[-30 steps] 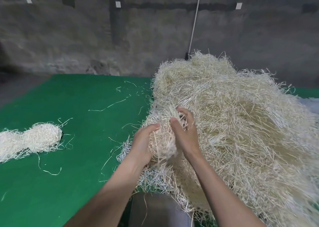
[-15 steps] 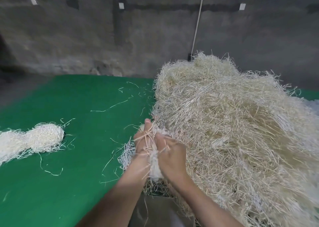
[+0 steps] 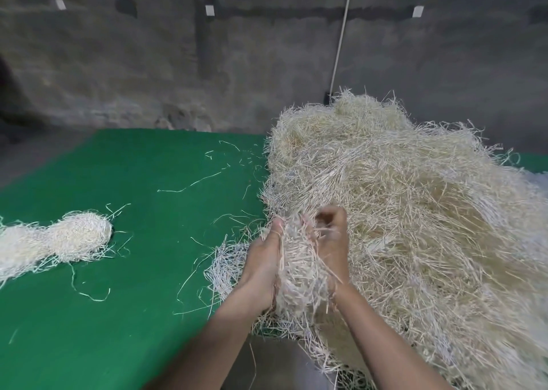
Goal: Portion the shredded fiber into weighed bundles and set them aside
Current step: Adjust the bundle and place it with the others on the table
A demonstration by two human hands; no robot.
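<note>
Bundles (image 3: 83, 237) lie aside; my left grip (image 3: 262, 260) and right grip (image 3: 330, 241) clutch one tuft (image 3: 296, 274); most of the pile (image 3: 415, 211) remains.

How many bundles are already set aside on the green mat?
2: one bundle left on the mat, a second bundle touching it at the frame's left edge; more may lie off-frame.

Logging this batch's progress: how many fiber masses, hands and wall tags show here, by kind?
Pile: 1
Clump, gripped in both hands: 1
Set-aside heap, two lobes, maybe two bundles: 1
Left hand, right hand: 2
Wall tags: 3
Total: 8
</note>
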